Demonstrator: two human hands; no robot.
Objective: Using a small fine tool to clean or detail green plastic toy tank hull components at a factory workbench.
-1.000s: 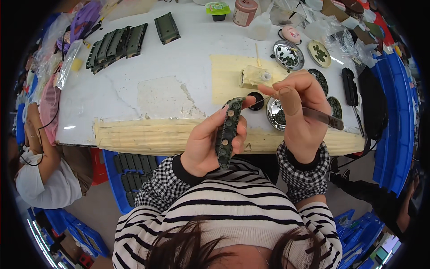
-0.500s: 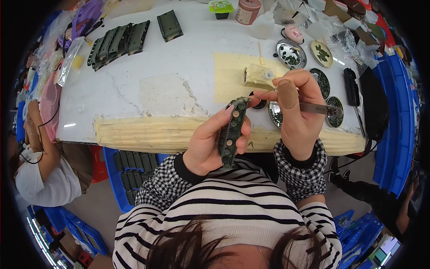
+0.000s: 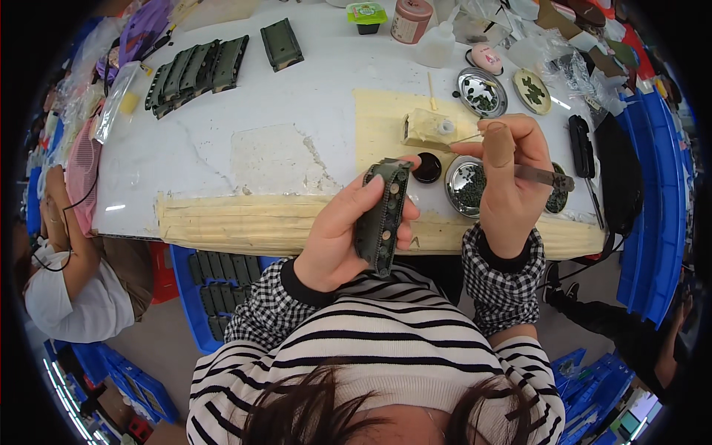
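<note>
My left hand (image 3: 334, 230) grips a dark green moulded part (image 3: 382, 215), held upright. A row of round wheel-like discs, two of them tan, runs along its side, like a toy tank's chassis. In my right hand (image 3: 513, 182), whose thumb wears a tan covering, are metal tweezers (image 3: 545, 176). Their thin tips point left, near a small bottle (image 3: 445, 128) set in a tape-wrapped block (image 3: 419, 126). Whether the tips hold anything is too small to tell. Between the hands lies a round black cap (image 3: 427, 168). Beside my right hand, a steel dish (image 3: 463, 187) contains small green pieces.
Several green parts (image 3: 196, 73) stand in a row at the far left, with a single one (image 3: 282, 44) apart. More dishes (image 3: 482, 93) sit at the right. A blue crate (image 3: 194, 297) of green parts is below the table edge. Another person (image 3: 81, 274) sits at the left.
My right hand has drawn the tweezers away from the green part, up and to the right. The left hand has turned the part slightly, showing more of its broad face.
</note>
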